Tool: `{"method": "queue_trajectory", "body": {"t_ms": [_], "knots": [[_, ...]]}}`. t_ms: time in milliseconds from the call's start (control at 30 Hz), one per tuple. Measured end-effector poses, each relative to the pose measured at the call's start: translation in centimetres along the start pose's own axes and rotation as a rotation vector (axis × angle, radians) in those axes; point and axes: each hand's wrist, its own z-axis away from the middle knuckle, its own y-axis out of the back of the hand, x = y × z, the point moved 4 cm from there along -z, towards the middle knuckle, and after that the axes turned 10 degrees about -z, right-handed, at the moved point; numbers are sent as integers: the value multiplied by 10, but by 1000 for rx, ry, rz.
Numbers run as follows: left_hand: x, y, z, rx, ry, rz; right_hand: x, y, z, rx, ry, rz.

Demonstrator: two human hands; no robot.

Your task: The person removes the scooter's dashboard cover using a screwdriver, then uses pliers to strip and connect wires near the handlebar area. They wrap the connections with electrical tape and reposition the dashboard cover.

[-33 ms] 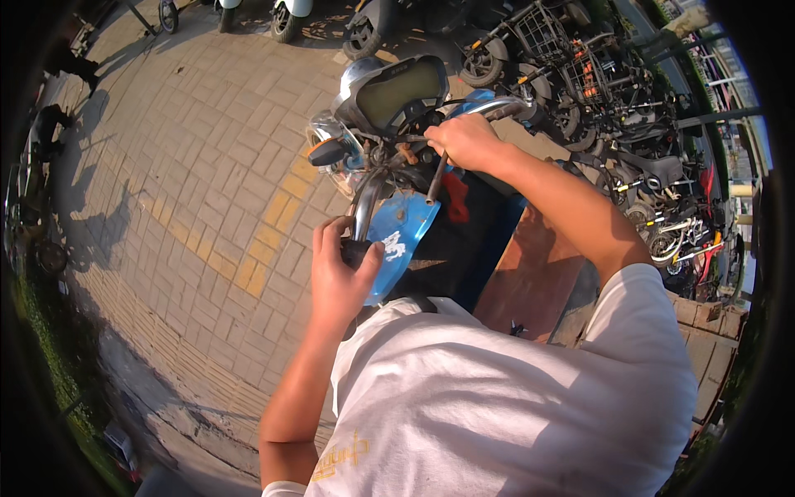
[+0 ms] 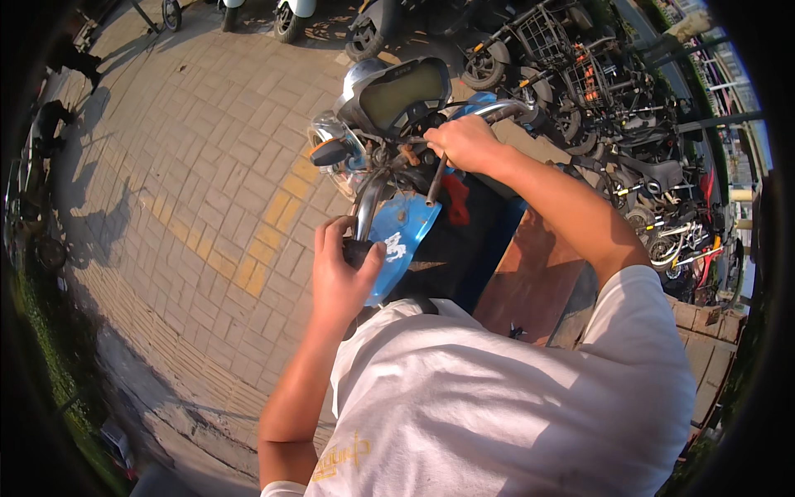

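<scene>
Two dark wire baskets are seen among the parked bikes at the upper right of the frame: in the upper basket (image 2: 542, 35) no contents can be made out, while through the mesh of the lower basket (image 2: 586, 81) orange-red pieces (image 2: 590, 89) are seen, though whether these lie inside or behind it cannot be told. Near the centre, a blue scooter (image 2: 416, 217) is handled, its display (image 2: 406, 98) set above and its red piece (image 2: 455, 201), of unclear kind, lying just right of the blue panel. By the right hand (image 2: 465, 142), above the centre, the upper end of a dark rod (image 2: 436, 182) is enclosed in curled fingers; the rod is slanted downward to a blunt end beside the blue panel. By the left hand (image 2: 341, 267), left of the centre, a black handlebar grip (image 2: 357, 251) is held between thumb and curled fingers, at the lower end of the chrome handlebar (image 2: 369, 211). Compared with the earlier frame, almost nothing is changed: both holds are kept, the rod is left at the same slant, and only the display is found shifted very slightly rightward.
</scene>
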Motion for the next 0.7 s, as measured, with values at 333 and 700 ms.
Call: {"method": "queue_trajectory", "body": {"t_ms": [333,700], "knots": [[3,4,-1,35,-89,-15,-13,6,-29,-51,263,245],[-4,4,-5,-7,-110,41,-17,8,-50,-225,339,323]]}}
